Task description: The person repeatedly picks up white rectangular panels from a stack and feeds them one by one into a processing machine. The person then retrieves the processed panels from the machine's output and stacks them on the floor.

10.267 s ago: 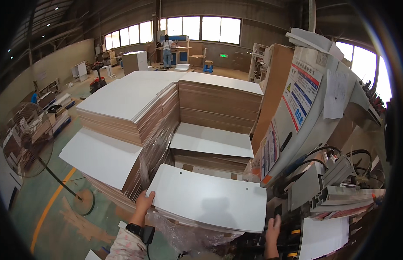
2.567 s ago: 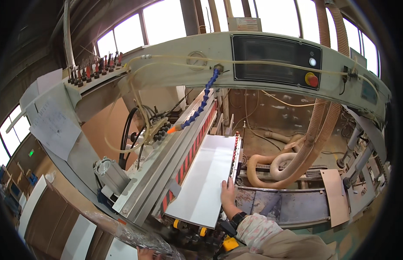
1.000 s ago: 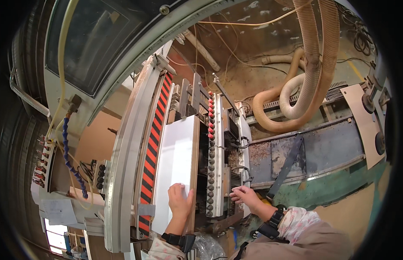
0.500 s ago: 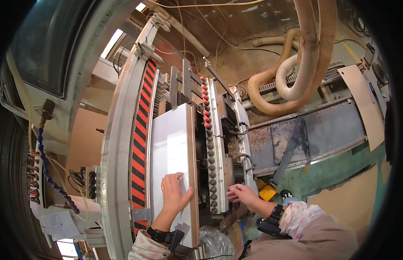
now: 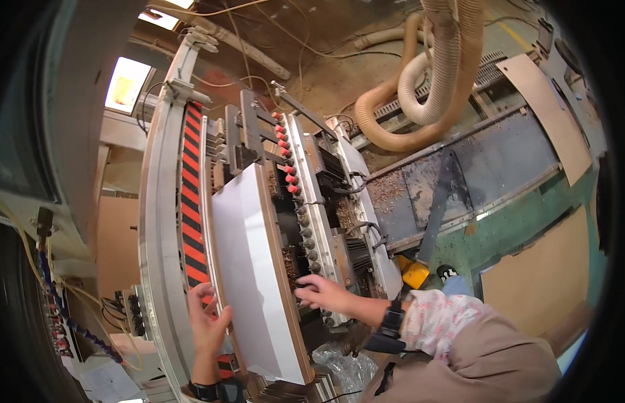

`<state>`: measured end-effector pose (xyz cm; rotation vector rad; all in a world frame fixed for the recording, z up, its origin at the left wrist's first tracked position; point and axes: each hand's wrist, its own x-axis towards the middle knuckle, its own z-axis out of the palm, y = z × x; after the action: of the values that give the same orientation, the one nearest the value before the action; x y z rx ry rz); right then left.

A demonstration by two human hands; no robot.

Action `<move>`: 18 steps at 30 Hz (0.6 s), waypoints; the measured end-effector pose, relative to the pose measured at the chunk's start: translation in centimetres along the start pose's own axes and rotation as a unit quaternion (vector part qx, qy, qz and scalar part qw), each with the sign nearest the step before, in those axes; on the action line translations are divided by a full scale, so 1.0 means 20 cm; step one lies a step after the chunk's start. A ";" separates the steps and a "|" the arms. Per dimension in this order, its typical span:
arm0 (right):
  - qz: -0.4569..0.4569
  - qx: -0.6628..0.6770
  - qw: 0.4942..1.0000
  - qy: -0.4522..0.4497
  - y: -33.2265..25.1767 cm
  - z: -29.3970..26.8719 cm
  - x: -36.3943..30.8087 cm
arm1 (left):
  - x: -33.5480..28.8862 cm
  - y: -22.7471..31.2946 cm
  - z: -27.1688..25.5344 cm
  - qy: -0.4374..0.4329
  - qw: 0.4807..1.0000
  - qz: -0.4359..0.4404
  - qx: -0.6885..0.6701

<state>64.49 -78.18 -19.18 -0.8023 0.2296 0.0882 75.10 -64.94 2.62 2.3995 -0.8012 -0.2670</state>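
Note:
A long white board (image 5: 249, 269) with brown edges lies in the machine bed, tilted a little in the view. Beside its left edge is my left hand (image 5: 208, 322), fingers apart and nothing in it, over the red-and-black striped strip (image 5: 193, 201). Across the board, my right hand (image 5: 320, 293) is at its right edge, near the row of dark drill heads (image 5: 306, 232). Its fingers are curled with gaps between them, and I see nothing held. Whether the fingertips touch the board's edge, I cannot tell.
Red-capped fittings (image 5: 283, 151) line the far part of the drill row. Ribbed hoses (image 5: 393, 134) loop down at the back right. Wood chips (image 5: 386, 191) lie on the dark metal bed. Clear plastic wrap (image 5: 346, 369) sits at the near end, and a yellow foot pedal (image 5: 414, 274) on the floor.
My left hand has moved off the board's top to its left edge. My right hand has shifted left to the board's right edge. The board now sits at more of a slant in view.

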 end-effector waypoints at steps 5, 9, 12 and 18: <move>-0.032 0.038 0.998 -0.025 -0.09 0.09 0.14 | -0.01 0.01 -0.01 0.009 1.000 0.007 -0.005; -0.041 0.093 0.994 -0.027 -0.12 0.09 0.14 | -0.01 0.09 0.04 0.026 0.997 0.037 0.063; -0.083 0.080 0.993 0.028 -0.11 0.15 0.18 | -0.02 0.12 0.03 -0.003 0.955 0.194 0.223; -0.087 -0.065 0.981 0.163 -0.13 0.31 0.28 | 0.04 0.15 0.09 -0.174 0.865 0.276 0.381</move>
<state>71.48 -75.49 -14.48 -0.9625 0.4663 -0.1962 73.71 -68.21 2.89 2.6846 -2.0284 -0.1605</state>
